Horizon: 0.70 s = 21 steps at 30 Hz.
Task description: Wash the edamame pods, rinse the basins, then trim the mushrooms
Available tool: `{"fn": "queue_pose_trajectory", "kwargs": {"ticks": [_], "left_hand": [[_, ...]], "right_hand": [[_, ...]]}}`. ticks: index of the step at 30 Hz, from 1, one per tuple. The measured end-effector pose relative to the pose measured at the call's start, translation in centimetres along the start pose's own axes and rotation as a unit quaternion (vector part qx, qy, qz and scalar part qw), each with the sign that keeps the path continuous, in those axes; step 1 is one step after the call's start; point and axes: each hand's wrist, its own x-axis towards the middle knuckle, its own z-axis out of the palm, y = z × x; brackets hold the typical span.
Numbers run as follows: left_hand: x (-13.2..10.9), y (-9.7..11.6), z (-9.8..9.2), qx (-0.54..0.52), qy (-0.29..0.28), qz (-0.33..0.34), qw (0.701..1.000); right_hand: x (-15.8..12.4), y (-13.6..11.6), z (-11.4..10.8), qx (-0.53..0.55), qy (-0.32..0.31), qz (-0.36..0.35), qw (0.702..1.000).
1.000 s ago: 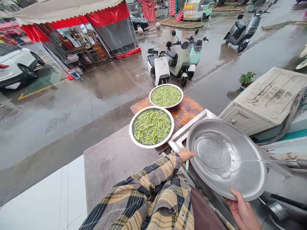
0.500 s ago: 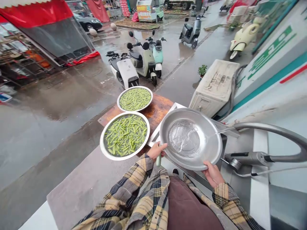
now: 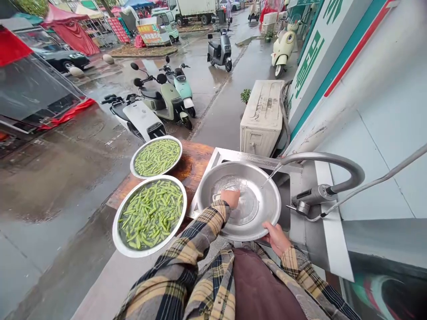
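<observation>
My right hand [image 3: 276,236] pinches the near right rim of a wide stainless steel basin [image 3: 271,200]. The basin rests over the sink with shallow water in its bottom. Inside it, my left hand [image 3: 231,198] is closed in a fist above the water. A small pale thing [image 3: 216,196] shows beside that fist; its kind is unclear and most of it is hidden. Water runs from a curved grey tap [image 3: 328,158] into the basin's right side. To the left stand two basins, a nearer one [image 3: 115,226] and a farther one [image 3: 132,165], holding green bean pods in water.
The pod basins stand on a brown wooden board [image 3: 196,158] beside the metal sink [image 3: 295,175]. A worn pale box [image 3: 262,111] is just beyond the sink, next to the wall. Several parked scooters [image 3: 167,100] stand on the wet pavement ahead.
My left hand has gone from the basin's left rim, where it held a pale green handle, into the basin. My right hand keeps its hold. The whole view has shifted.
</observation>
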Motion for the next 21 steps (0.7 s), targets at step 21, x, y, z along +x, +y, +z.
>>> {"fn": "queue_pose_trajectory", "kwargs": {"ticks": [21], "left_hand": [[1.5, 0.4, -2.3, -0.333, 0.251, -0.091, 0.904]], "right_hand": [[1.4, -0.2, -5.6, 0.025, -0.02, 0.011, 0.999]]}}
